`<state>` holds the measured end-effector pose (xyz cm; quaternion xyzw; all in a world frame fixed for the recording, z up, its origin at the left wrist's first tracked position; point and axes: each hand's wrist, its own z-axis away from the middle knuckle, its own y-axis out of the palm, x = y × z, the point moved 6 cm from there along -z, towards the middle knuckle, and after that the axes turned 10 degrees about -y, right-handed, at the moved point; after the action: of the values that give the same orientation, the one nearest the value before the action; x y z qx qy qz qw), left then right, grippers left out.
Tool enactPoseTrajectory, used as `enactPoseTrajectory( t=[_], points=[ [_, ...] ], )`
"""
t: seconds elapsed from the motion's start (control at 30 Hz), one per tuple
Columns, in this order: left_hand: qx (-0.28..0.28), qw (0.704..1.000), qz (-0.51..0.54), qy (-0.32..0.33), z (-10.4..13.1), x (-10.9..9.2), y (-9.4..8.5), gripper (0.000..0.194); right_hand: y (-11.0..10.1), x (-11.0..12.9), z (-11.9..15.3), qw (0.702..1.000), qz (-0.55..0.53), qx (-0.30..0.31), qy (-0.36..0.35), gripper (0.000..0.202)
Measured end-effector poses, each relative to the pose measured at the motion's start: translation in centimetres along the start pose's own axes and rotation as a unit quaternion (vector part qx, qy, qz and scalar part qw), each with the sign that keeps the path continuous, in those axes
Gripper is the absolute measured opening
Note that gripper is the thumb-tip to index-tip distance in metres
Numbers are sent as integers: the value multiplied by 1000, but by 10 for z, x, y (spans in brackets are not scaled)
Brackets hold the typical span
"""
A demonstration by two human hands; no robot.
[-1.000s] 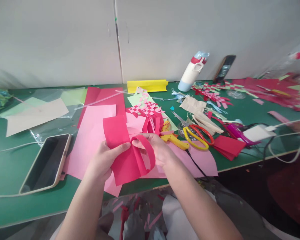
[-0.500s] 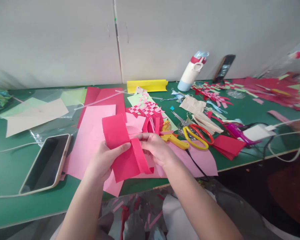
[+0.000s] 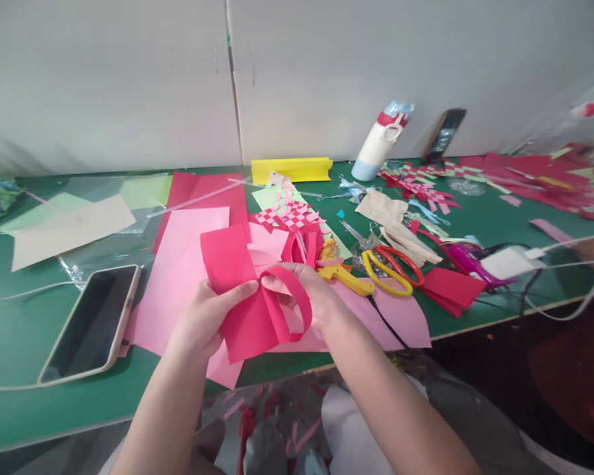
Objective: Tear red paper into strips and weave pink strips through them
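My left hand [image 3: 212, 315] grips a deep-pink sheet of paper [image 3: 230, 260], thumb on top and fingers underneath. My right hand [image 3: 301, 290] is closed on a narrow strip [image 3: 299, 300] at the sheet's right side. That strip bends round in a loop, its upper end near my left thumb tip. It looks joined to the sheet, though my fingers hide part of the edge. Larger light-pink sheets [image 3: 178, 264] lie under my hands. Just beyond them is a pile of red-and-pink woven paper pieces [image 3: 292, 218].
To the left lies a phone [image 3: 92, 323] with a white cable. On the right are scissors [image 3: 386, 270], a yellow-handled tool [image 3: 349, 278] with a black cord, folded red paper [image 3: 453, 289] and a white charger [image 3: 509, 262]. A bottle [image 3: 381, 142] and another phone [image 3: 444, 135] stand by the wall.
The strip at the right edge lay nearly flat and straight before; now it curls up into a loop at my right fingers. My left hand has hardly moved.
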<state>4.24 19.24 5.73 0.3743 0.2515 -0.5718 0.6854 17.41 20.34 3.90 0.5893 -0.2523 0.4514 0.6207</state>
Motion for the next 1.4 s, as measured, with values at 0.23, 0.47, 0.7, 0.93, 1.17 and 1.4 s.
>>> enactPoseTrajectory(
  t=[0.23, 0.47, 0.7, 0.93, 1.17, 1.4],
  points=[
    [-9, 1000, -9, 16, 0, -2, -2, 45, -10, -7, -4, 999, 28, -17, -5, 26],
    [6, 1000, -13, 27, -2, -1, -2, 43, -10, -2, -4, 999, 27, -12, -31, 24],
    [52, 998, 25, 24, -2, 1, 2, 43, -11, 1, -3, 998, 27, -16, -49, 25],
    [43, 999, 26, -2, -2, 3, 3, 42, -5, 1, -3, 998, -23, 10, -54, 21],
    [25, 999, 22, 0, 1, 0, 2, 43, -9, 1, -3, 998, 21, 11, -56, 24],
    [24, 1000, 8, 5, 2, 0, 1, 37, -9, -1, -4, 999, 13, 15, -47, 21]
  ],
)
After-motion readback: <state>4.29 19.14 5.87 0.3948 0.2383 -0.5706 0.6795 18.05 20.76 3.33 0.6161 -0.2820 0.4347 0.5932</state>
